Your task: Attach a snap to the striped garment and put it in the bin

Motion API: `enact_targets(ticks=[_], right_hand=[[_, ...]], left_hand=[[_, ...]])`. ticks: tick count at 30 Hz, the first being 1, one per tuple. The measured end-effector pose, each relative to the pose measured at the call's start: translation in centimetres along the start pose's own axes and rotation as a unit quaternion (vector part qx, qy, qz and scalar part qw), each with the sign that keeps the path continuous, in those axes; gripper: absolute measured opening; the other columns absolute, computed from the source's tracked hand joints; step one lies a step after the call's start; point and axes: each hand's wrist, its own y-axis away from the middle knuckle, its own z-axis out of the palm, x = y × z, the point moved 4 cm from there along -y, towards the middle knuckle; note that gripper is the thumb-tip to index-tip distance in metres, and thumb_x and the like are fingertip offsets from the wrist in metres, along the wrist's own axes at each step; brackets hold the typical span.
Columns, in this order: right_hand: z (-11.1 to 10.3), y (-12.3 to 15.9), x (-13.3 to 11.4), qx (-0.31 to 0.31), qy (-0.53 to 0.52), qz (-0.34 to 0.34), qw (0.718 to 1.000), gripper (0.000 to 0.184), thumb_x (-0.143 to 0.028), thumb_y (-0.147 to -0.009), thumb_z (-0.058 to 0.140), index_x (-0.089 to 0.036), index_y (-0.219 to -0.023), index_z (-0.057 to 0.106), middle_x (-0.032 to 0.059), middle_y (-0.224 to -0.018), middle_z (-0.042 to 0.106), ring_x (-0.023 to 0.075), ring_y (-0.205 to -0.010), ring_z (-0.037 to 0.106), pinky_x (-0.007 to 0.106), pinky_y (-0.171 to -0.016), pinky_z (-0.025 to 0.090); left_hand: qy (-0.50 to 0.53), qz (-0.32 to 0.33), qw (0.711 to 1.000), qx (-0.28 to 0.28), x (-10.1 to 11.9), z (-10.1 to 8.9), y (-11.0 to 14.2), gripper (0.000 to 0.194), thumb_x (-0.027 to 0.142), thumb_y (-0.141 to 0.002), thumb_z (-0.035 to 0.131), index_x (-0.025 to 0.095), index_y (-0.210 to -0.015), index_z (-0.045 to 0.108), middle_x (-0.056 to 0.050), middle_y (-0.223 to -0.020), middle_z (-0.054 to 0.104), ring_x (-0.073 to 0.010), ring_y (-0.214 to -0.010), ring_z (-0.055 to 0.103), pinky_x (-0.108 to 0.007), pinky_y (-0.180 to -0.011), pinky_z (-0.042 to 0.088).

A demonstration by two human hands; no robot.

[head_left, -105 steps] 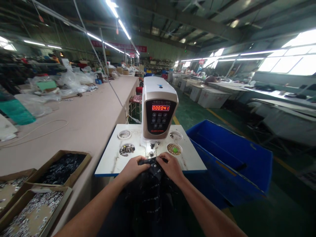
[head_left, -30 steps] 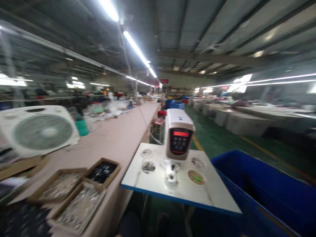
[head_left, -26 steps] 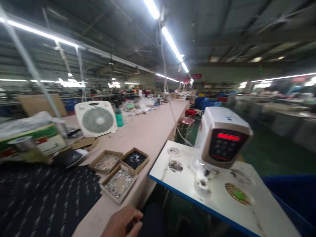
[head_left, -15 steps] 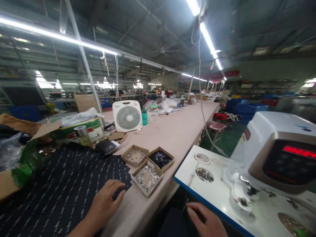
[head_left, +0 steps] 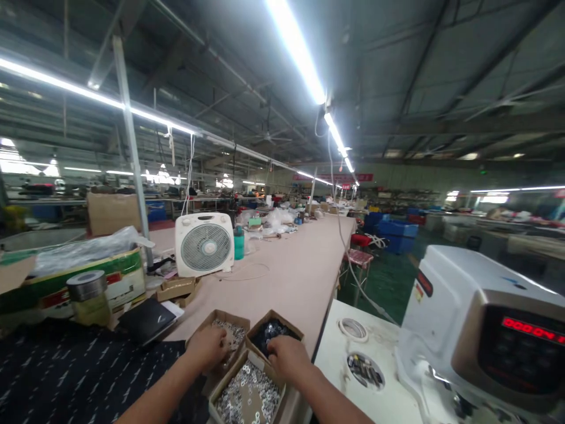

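Note:
My left hand is over the back-left cardboard box, which holds small silvery metal parts. Its fingers are curled down at the parts, and the tips are hard to see. Reaching across from the other side, my right hand dips into the neighbouring box of small dark parts. Thumb and fingers are drawn together there; whatever lies between them is too small to name. Nearest me stands a third box with loose silvery ring-like parts. Dark patterned fabric lies at left, partly under my left forearm.
On the right is a white machine with a red lit display, on a white worktop with a cup of metal pieces. A fan, a teal bottle, a jar and a black notebook stand or lie along the long table.
My left hand has moved from above the fabric to the back-left box. My right hand has left the machine worktop's edge and reached the dark-parts box. The view has tilted up and turned right.

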Motion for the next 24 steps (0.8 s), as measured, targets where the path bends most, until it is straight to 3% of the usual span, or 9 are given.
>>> enact_targets(ticks=[3,7,16,24], right_hand=[[1.2,-0.9,0.7,-0.016,0.008,0.01,1.0,0.029,-0.02,-0.074,0.068,-0.027,-0.098,0.083,0.0083,-0.1,0.081,0.0302,-0.099,0.073,0.033,-0.08,0.05],[2.0,-1.7,1.1,-0.026,0.01,0.015,0.999,0.027,-0.015,-0.07,0.069,-0.025,-0.09,0.085,0.0103,-0.093,0.081,0.0318,-0.094,0.075,0.034,-0.079,0.051],[1.6,-0.7,1.6,0.046,-0.067,0.025,0.996,0.019,-0.021,-0.081,0.064,-0.023,-0.088,0.082,0.0074,-0.099,0.08,0.0253,-0.1,0.071,0.03,-0.085,0.046],[0.1,-0.1,1.8,0.126,-0.214,0.042,0.968,0.02,-0.015,-0.083,0.059,-0.02,-0.088,0.077,0.0045,-0.098,0.078,0.0202,-0.099,0.069,0.028,-0.09,0.046]], left_hand=[[0.02,-0.01,0.999,-0.03,-0.7,1.1,-1.1,0.033,0.043,-0.075,0.073,0.022,-0.101,0.076,-0.013,-0.113,0.074,-0.032,-0.105,0.069,-0.038,-0.086,0.05],[0.046,-0.012,0.998,-0.048,-0.8,1.7,-1.6,0.015,0.03,-0.07,0.075,0.026,-0.084,0.079,-0.006,-0.093,0.078,-0.0276,-0.093,0.072,-0.033,-0.077,0.05],[0.055,-0.023,0.998,0.0,-0.5,2.3,-1.4,0.013,0.021,-0.081,0.059,0.022,-0.083,0.072,-0.006,-0.091,0.077,-0.0256,-0.093,0.071,-0.032,-0.078,0.046],[0.117,-0.038,0.989,0.087,0.6,-0.4,-0.5,0.011,0.019,-0.083,0.054,0.019,-0.076,0.063,-0.004,-0.084,0.073,-0.0205,-0.085,0.067,-0.028,-0.074,0.042]])
